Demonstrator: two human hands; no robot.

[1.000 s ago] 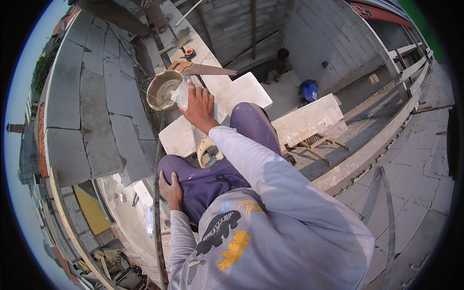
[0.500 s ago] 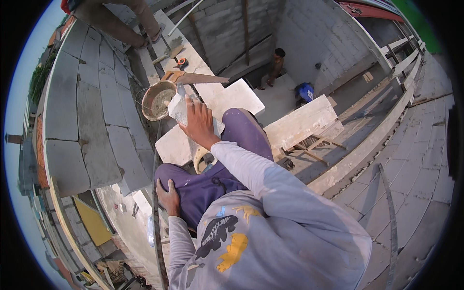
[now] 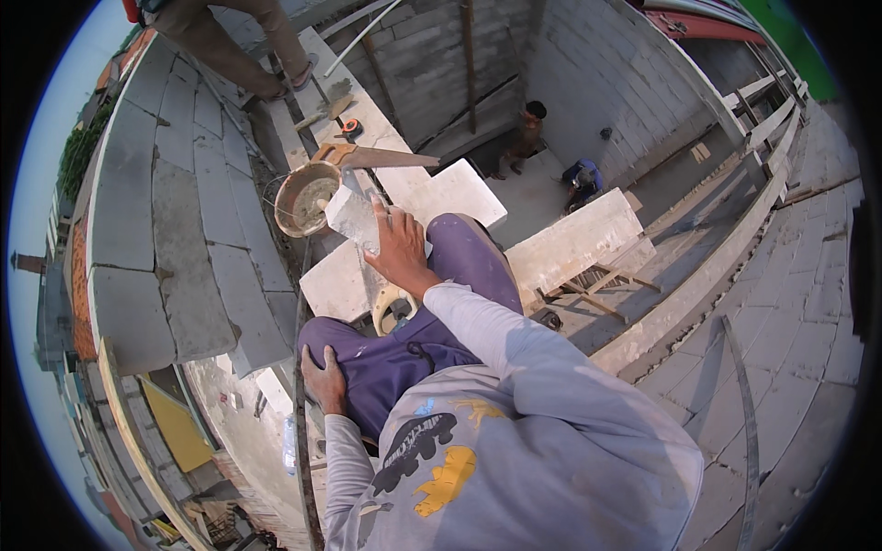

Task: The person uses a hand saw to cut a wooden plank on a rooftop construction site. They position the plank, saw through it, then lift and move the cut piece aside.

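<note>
In my right hand (image 3: 401, 248) is a chunk of pale grey block (image 3: 356, 219), gripped along its right side and tilted. It hangs just right of a round bucket (image 3: 283, 204) of wet grey mortar (image 3: 310, 195). My left hand (image 3: 323, 378) lies on my left thigh, its fingers apart and holding nothing. Behind the bucket a wooden-handled handsaw (image 3: 390, 160) lies across pale blocks. Beneath the chunk, between my knees, are another pale block (image 3: 335, 283) and a cream-coloured ring-shaped thing (image 3: 393, 308), partly hidden by my leg.
A tape measure (image 3: 351, 128) and a trowel (image 3: 341, 106) lie on the wall top ahead. A person's legs (image 3: 266, 41) stand at the far left. Below right, beyond a drop, are two people (image 3: 525, 138). A long pale block (image 3: 574, 241) sits right of my knee.
My right hand has turned the chunk, so more of its broad face shows, and shifted slightly right. The people below have changed posture. My left hand stays on my thigh.
</note>
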